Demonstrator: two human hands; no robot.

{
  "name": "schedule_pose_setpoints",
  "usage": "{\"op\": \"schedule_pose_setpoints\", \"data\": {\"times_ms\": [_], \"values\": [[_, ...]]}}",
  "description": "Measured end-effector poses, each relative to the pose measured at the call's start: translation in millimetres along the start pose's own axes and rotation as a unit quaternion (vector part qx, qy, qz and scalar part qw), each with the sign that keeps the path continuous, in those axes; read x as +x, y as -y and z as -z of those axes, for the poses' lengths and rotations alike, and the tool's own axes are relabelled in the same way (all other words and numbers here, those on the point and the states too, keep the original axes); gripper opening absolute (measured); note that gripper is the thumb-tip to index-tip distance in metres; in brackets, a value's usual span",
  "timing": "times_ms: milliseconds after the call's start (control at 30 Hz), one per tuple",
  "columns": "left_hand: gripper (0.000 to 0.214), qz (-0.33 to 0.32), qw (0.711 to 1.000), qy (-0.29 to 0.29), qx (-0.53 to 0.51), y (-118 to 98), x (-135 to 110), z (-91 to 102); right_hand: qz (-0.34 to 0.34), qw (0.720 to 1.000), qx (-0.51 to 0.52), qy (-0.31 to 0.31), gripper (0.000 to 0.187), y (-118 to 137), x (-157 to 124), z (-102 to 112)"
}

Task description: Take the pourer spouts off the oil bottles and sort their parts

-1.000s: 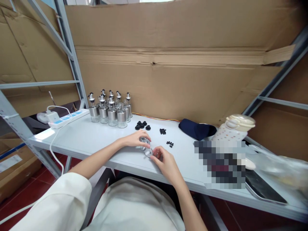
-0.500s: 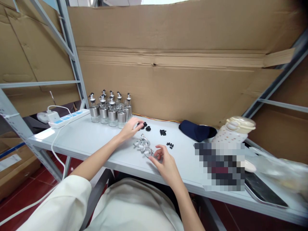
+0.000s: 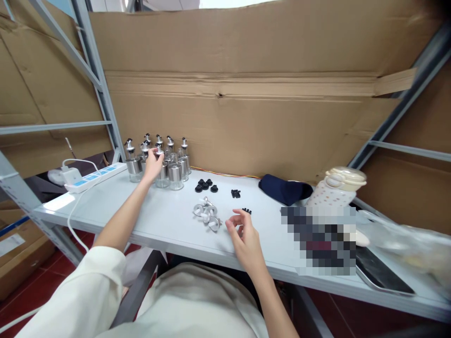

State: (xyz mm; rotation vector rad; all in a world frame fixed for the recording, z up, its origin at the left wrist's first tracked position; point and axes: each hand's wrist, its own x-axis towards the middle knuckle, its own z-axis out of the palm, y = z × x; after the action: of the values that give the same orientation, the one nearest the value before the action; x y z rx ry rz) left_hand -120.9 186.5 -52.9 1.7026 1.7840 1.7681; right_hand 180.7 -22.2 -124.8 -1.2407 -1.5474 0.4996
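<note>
At the left, my left hand (image 3: 153, 166) has its fingers closed around the metal pourer (image 3: 159, 150) on top of a front glass bottle (image 3: 162, 174) with a steel sleeve. Several similar bottles, most with black-tipped metal pourers, stand grouped around it. My right hand (image 3: 246, 241) hovers over the table's front part, fingers loosely curled and thumb apart, holding nothing. Left of it lies a small pile of silver pourer tops (image 3: 207, 215). Beyond the pile sit several black round stoppers (image 3: 205, 186). Small black pieces (image 3: 236, 193) lie farther right, and more (image 3: 246, 211) are partly hidden behind my right hand.
A white power strip (image 3: 97, 177) with a plugged-in charger lies at the table's left end. To the right are a dark blue cloth item (image 3: 285, 190), a dotted bottle (image 3: 327, 190), a blurred-out patch, a phone (image 3: 382, 271) and a plastic bag. Cardboard (image 3: 246, 126) walls the back.
My left hand has moved from the black stoppers leftward to the bottles and closed on a pourer. My right hand has shifted slightly right, away from the silver tops. The view has shifted slightly.
</note>
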Motion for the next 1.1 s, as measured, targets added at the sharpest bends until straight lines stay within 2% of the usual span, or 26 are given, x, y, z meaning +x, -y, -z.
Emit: {"op": "schedule_pose_setpoints", "data": {"times_ms": [133,233,333,467,633,767,867,1000,1100], "values": [[0.032,-0.026,0.999,0.0,0.025,-0.2,-15.0,14.7,-0.005,0.999,0.017,-0.046,0.031,1.1,-1.7,1.9],[0.034,-0.047,0.999,-0.003,0.006,-8.0,-42.5,32.4,-0.009,0.996,0.038,-0.085,0.03,0.3,-2.8,2.4],[0.044,-0.051,0.995,0.024,-0.081,-27.0,-81.3,49.6,-0.005,0.991,0.069,-0.118,0.029,-1.2,-3.6,2.2],[0.048,-0.001,0.973,0.091,-0.211,-61.1,-131.9,60.7,-0.002,0.986,0.102,-0.128,0.028,-1.7,-3.9,3.0],[0.05,0.038,0.935,0.206,-0.286,-85.8,-166.6,55.2,0.001,0.982,0.141,-0.123,0.028,0.8,-3.1,6.5],[0.047,0.058,0.907,0.244,-0.338,-98.8,-182.4,47.0,0.012,0.98,0.155,-0.121,0.029,11.6,-4.2,13.2],[0.046,0.059,0.881,0.289,-0.37,-113.2,-192.4,39.5,0.036,0.984,0.138,-0.105,0.03,29.7,-4.2,21.6],[0.044,0.047,0.848,0.35,-0.395,-132.3,-203.7,25.4,0.075,0.99,0.104,-0.05,0.031,55.8,1.6,28.5],[0.043,0.038,0.828,0.364,-0.425,-143.8,-213.3,13.1,0.081,0.992,0.1,-0.009,0.034,66.4,6.7,27.0]]}}
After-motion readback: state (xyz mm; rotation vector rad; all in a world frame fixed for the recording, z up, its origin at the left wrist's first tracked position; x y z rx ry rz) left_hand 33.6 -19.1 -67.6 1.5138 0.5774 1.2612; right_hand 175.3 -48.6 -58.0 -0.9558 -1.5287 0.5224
